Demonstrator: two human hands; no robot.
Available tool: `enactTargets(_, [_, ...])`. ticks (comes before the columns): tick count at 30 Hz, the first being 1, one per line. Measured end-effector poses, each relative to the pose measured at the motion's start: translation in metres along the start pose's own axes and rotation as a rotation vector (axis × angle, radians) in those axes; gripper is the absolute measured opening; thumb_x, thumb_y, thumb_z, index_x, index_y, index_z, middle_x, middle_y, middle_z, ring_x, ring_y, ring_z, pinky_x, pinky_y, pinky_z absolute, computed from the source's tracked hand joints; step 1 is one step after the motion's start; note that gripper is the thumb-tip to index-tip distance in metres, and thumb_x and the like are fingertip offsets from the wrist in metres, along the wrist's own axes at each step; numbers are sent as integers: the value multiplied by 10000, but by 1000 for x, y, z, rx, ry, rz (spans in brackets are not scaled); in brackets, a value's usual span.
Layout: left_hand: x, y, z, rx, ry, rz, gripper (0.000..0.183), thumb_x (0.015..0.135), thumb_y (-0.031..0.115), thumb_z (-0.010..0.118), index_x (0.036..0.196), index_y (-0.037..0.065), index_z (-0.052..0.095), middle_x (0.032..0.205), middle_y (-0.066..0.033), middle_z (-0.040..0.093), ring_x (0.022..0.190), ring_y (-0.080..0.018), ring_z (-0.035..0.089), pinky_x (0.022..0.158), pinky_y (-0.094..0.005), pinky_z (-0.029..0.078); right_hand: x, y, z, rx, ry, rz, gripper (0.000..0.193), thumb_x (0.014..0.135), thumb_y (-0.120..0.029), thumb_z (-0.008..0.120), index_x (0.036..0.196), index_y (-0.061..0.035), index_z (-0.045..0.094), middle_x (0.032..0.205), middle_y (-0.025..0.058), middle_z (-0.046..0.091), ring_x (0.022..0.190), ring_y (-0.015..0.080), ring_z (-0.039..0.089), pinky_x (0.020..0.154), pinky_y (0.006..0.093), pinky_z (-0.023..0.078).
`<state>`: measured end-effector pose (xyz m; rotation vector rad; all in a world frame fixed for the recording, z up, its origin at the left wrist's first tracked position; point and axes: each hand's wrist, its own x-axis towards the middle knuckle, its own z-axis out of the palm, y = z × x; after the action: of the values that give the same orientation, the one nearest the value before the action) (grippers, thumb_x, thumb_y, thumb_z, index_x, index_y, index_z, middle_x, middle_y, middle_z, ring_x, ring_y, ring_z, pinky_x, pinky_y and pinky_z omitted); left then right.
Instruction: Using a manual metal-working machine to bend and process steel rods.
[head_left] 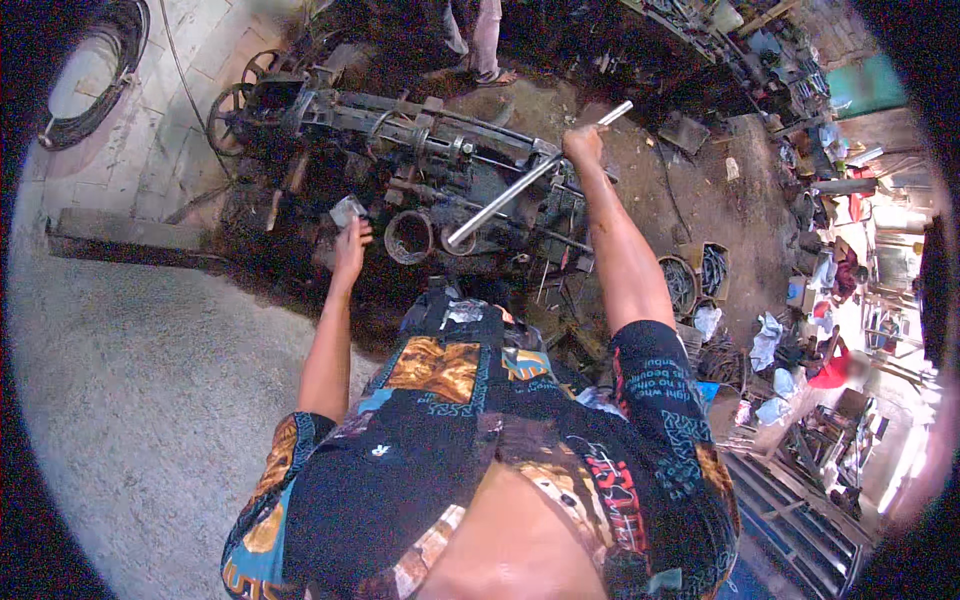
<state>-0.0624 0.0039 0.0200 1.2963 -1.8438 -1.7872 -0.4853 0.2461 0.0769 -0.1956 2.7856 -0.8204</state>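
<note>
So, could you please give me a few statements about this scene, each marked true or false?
1. The right hand grips a shiny metal rod. True.
2. The left hand is empty. False: it holds a small pale object, too blurred to identify.
3. Spoked wheels show toward the left end of the machine. True.
4. Nobody else is in view. False: a person's legs show beyond the machine.

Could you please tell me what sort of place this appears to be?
Probably a metalworking workshop: there is a long machine with rails, a metal rod in the right hand, and a black coil.
</note>
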Motion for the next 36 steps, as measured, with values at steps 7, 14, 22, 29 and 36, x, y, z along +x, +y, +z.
enactTargets(7, [-37, -85, -58, 117, 112, -65, 563, 952, 450, 366, 1028, -61, 591, 942, -140, 644, 831, -209, 625, 757, -319, 477, -35, -70, 28, -50, -96, -38, 721, 704, -475, 568, 1185, 55, 478, 1068, 262, 592, 968, 436, 578, 849, 468, 456])
enactTargets(14, [-14, -86, -59, 137, 92, -86, 563, 954, 449, 354, 1013, -54, 599, 921, -144, 648, 817, -207, 627, 758, -316, 472, -118, -69, 38, -201, 37, -548, 579, 816, -579, 467, 1011, -64, 646, 971, 190, 638, 965, 363, 584, 930, 504, 362])
enactTargets(22, [9, -81, -33, 105, 7, -48, 572, 957, 439, 346, 1023, -76, 586, 936, -168, 642, 827, -217, 623, 763, -320, 471, -189, -2, -17, -252, -192, -384, 473, 868, -464, 475, 882, -28, 658, 772, 246, 624, 761, 402, 612, 842, 449, 444])
enactTargets(29, [-14, -78, -33, 81, 9, -77, 541, 957, 411, 372, 1030, -83, 582, 932, -170, 644, 822, -216, 628, 745, -315, 482, -58, 63, -30, 690, -332, 167, 465, 845, -450, 490, 1101, -71, 570, 1002, 104, 592, 811, 168, 591, 626, 301, 473])
enactTargets(36, [-33, -73, -51, 75, 46, -26, 558, 957, 422, 364, 1032, -88, 578, 930, -175, 641, 814, -220, 628, 747, -316, 480, -5, -53, 7, 81, -244, -11, 756, 782, -619, 470, 1213, 2, 470, 945, 217, 624, 866, 316, 616, 743, 374, 486])
